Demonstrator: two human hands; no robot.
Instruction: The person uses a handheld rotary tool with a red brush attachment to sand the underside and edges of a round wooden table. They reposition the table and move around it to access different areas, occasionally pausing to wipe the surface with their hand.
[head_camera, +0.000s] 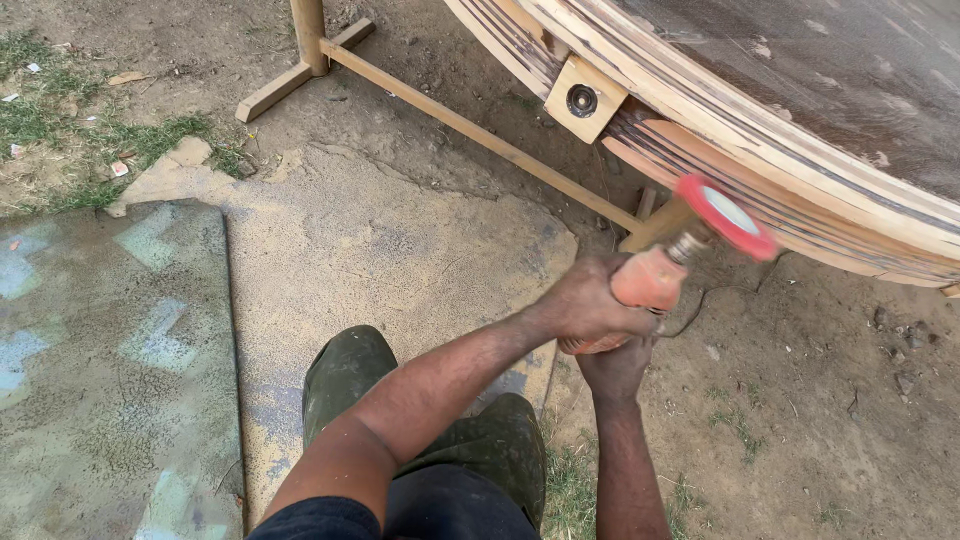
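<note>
Both hands grip an orange power sander (648, 282). My left hand (585, 300) wraps over the top of its body; my right hand (617, 366) holds it from beneath. The tool's red sanding disc (728, 216) is raised against the curved, layered wooden rim (700, 150) of a large round wooden piece at the upper right. The disc looks blurred. A square wooden block with a metal fitting (582, 99) is fixed on that rim, left of the disc.
A wooden stand with a post (309, 30) and a long diagonal rail (480, 135) supports the piece. A thin cable (700, 300) trails from the tool. Below are sawdust-covered concrete slabs (350, 250), bare dirt and grass patches. My knees in dark green trousers (350, 375) are bent.
</note>
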